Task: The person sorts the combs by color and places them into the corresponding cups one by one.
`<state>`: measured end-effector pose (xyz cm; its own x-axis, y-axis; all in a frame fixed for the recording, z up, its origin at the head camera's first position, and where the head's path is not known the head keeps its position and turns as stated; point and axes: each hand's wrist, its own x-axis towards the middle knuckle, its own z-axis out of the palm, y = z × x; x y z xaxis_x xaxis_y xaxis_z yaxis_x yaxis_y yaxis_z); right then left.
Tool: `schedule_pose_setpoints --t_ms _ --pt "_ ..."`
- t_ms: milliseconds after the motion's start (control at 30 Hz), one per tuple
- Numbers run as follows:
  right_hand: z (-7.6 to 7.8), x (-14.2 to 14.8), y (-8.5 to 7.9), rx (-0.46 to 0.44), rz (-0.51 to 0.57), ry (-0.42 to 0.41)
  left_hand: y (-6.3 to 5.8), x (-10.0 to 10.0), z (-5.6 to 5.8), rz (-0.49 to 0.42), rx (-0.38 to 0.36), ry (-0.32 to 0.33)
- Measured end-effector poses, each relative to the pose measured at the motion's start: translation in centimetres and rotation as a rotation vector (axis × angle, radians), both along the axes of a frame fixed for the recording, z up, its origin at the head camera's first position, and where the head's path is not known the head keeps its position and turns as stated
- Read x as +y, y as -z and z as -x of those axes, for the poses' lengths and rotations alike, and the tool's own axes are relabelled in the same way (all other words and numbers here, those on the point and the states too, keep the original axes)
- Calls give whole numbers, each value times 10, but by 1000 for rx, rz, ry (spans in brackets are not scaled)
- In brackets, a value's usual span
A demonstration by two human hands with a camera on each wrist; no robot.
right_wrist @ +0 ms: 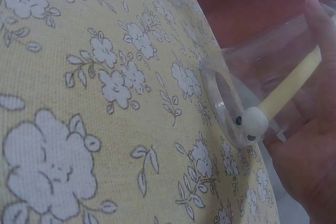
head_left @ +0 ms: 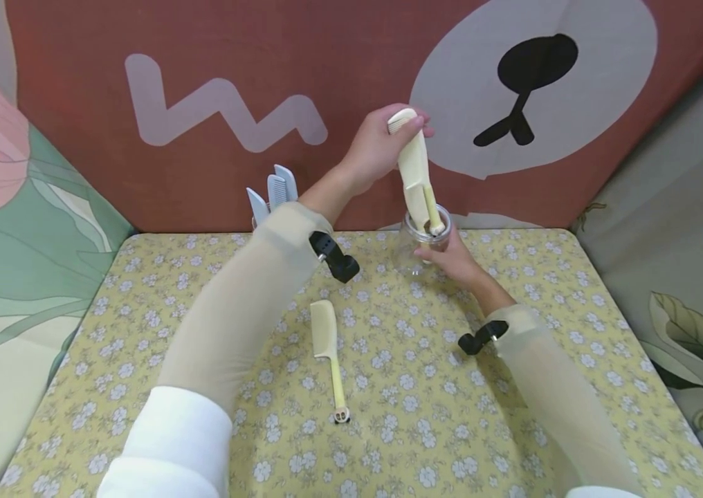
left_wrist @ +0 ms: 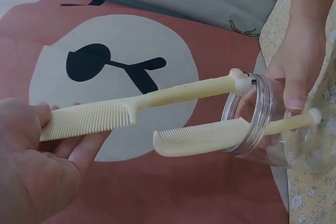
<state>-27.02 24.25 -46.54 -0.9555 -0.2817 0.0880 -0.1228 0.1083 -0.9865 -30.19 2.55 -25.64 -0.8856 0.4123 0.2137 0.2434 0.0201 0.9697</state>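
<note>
My left hand (head_left: 382,142) pinches a cream comb (left_wrist: 94,119) by its toothed end. The small animal-face tip of its yellow handle is at the mouth of a clear jar (left_wrist: 252,114). A second cream comb (left_wrist: 202,137) stands handle-down in that jar, its toothed part sticking out of the rim. My right hand (head_left: 454,259) grips the jar around its side near the table's far edge. In the right wrist view the handle (right_wrist: 289,87) of the comb inside shows through the clear wall. Another cream comb (head_left: 324,332) lies on the table, teeth toward the left.
Several light-blue combs (head_left: 277,187) stand upright at the far edge, their holder mostly hidden behind my left forearm. A yellow flowered cloth (head_left: 401,415) covers the table. Printed fabric (head_left: 233,41) hangs behind and at both sides.
</note>
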Motion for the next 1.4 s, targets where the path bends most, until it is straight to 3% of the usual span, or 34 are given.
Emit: schedule_pose_setpoints --t_ms 200,433,867,1200,1300,1400 --pt "-2 1 -1 15 -34 18 2 4 3 -7 -37 -41" --pt "-3 2 0 8 -56 41 10 12 0 46 55 -39" --pt "-3 3 -3 -45 -71 43 42 37 -4 172 187 31" --pt "-6 2 -1 -5 -105 54 61 46 -6 286 105 137" --pt "-12 -1 -12 -20 -104 48 64 46 -7 343 108 181" --pt "-18 -6 -24 -40 -102 47 66 46 -7 389 172 208"
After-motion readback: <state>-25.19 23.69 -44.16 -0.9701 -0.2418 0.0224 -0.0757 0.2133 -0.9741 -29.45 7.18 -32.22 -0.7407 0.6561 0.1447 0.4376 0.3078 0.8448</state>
